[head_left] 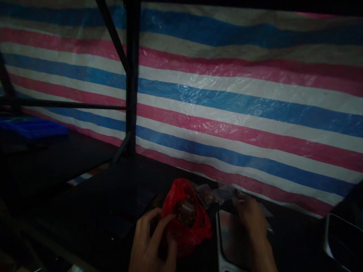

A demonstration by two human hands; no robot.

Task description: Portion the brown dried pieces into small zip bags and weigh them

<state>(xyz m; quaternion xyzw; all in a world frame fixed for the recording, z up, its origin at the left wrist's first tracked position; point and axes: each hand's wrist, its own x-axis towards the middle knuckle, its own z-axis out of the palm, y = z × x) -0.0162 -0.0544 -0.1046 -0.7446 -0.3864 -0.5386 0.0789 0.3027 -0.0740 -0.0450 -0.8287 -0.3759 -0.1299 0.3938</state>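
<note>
A red plastic bag (202, 226) stands with its mouth open, holding many small brownish pieces (185, 217) and a small clear item on top. At its left side is my left hand (153, 241), fingers curved and apart, the fingertips against the bag's edge. My right hand (251, 217) reaches over a flat device with a pale frame and a dark, shiny top (235, 238). Its fingers are pinched on a thin clear plastic bag (226, 190), partly blurred. Between the two hands lies a small clear packet (207, 194) with brownish contents.
Behind the dark tabletop (159, 170) hangs a striped plastic sheet (241, 124). A black upright post (132, 83) with braces rises at the table's back. Blue trays (39, 127) sit at the far left. A pale-edged frame (329, 241) stands at the right. The light is dim.
</note>
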